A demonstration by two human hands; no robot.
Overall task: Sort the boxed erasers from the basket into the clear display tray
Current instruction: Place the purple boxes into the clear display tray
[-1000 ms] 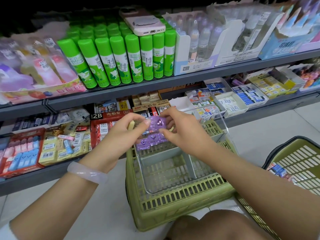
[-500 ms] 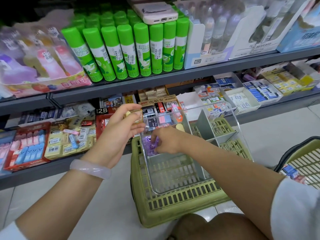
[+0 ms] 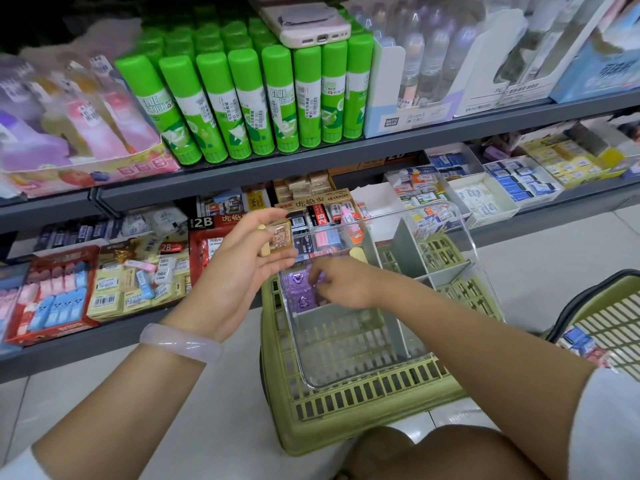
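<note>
1. While the right hand (image 3: 341, 284) reaches down into the far-left compartment of the clear display tray (image 3: 460, 233), its fingers are curled onto the purple boxed erasers (image 3: 299, 289) lying there, pressing or pinching the one nearest them; I cannot tell which.
2. Up and to the left of that hand, the left hand (image 3: 239, 258) holds a small tan boxed eraser (image 3: 277, 233) pinched between thumb and fingertips, just outside the tray's left wall and above its rim.
3. What the coming move turns on, as I judge it: the tan box lies up-left of the right hand, its flat face turned toward the person, and the left hand is the nearer one to any free compartment on that side. The empty near compartment sits below both hands, toward the person.
4. Under the hands the tray rests on a green basket (image 3: 346, 407); a second basket (image 3: 609, 323) stands off to the right of the right arm, with more boxes in it.
5. Against a second ago: the purple erasers were then held up between both hands above the tray; they now lie inside it, with the right hand gone down after them, and the left hand has drawn back to the left with the tan box.
</note>
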